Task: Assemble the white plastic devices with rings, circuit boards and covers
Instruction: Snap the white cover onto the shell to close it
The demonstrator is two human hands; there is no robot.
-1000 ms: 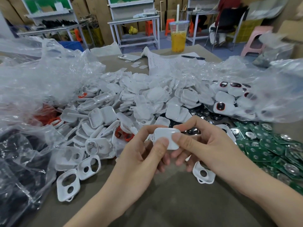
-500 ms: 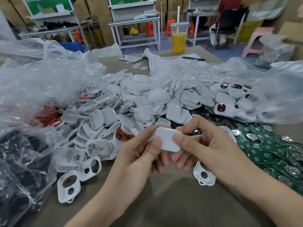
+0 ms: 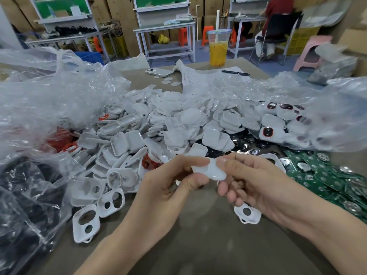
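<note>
Pinching one white shell [image 3: 210,171] between both hands, held just above the table [image 3: 198,249]. The left hand [image 3: 168,187] grasps its left end, thumb under and forefinger over. The right hand [image 3: 256,185] grasps the right end, thumb on top and fingers curled beneath. The seam and insides are hidden, so I cannot tell what is fitted.

Judged step: cover being pressed home on one unit. The next move likely calls for an even squeeze round the rim, then a look along the seam before setting it aside.

Just below the right hand lies a frame [image 3: 247,215]. Right of the grip are the green boards [image 3: 327,179]. Beyond it is the heap of covers [image 3: 158,124], with red rings [image 3: 148,162] at its near edge.

Against 0.5 s ago: the shell has tipped from broad face up to nearly edge-on, and both hands remain in place.
</note>
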